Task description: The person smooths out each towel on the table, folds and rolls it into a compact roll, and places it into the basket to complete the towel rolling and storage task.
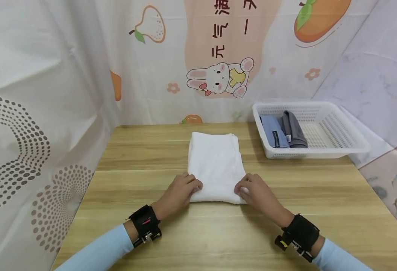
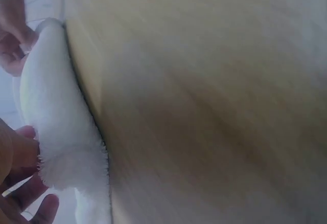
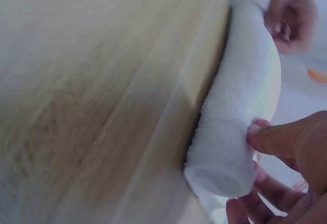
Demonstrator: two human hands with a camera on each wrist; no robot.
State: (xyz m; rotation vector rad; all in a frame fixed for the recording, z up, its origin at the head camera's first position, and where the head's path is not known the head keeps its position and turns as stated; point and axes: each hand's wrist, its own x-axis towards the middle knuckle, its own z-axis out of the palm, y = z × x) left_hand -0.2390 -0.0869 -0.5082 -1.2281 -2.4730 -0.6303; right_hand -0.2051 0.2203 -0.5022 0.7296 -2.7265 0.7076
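A white towel (image 1: 215, 162), folded into a rectangle, lies on the wooden table with its near edge toward me. My left hand (image 1: 181, 188) pinches the near left corner with curled fingers. At the near right corner, my right hand (image 1: 254, 190) does the same. The towel's near edge (image 2: 61, 96) looks thick and rounded in the left wrist view. From the right wrist, the end of the towel (image 3: 225, 152) shows a rolled fold, with the right thumb (image 3: 276, 137) on top and the fingers at its side.
A white plastic basket (image 1: 320, 152) stands at the back right of the table (image 1: 144, 158). Inside it, at the left, lie a folded blue cloth (image 1: 271, 130) and a folded grey cloth (image 1: 294, 130). A printed curtain (image 1: 158, 75) hangs behind the table.
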